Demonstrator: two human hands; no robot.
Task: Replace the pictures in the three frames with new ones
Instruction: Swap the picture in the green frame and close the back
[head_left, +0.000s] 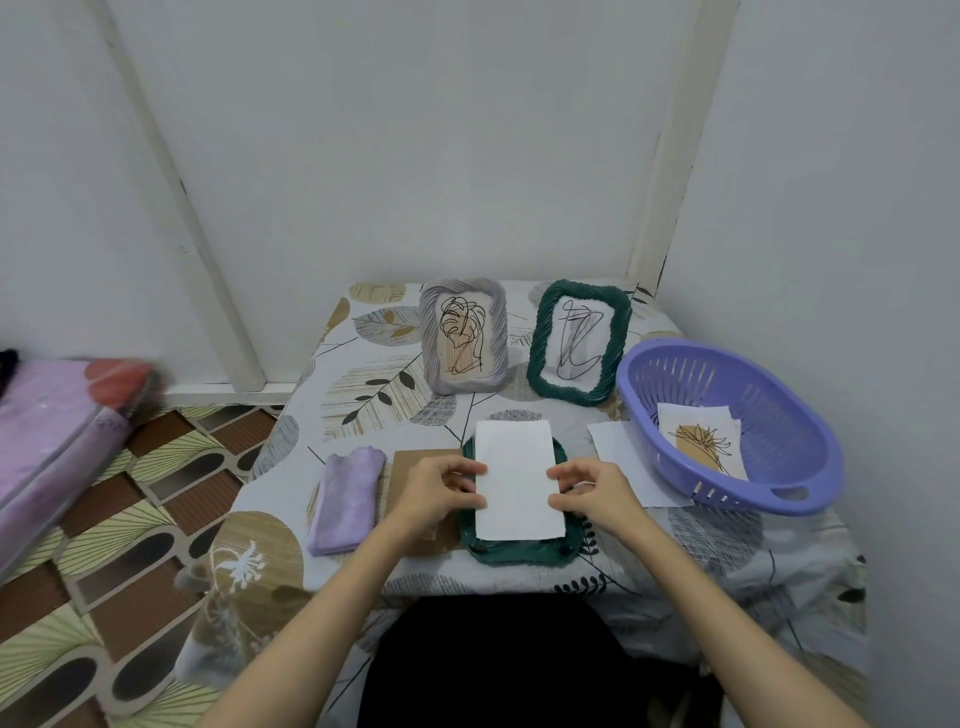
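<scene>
So the white sheet lies face down on the dark green frame near the table's front edge, long axis running front to back, left hand and right hand pinching its side edges equally close.

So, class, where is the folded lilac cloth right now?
The folded lilac cloth lies on the table's near left part, beside the brown cardboard backing, left of the left hand.
</scene>
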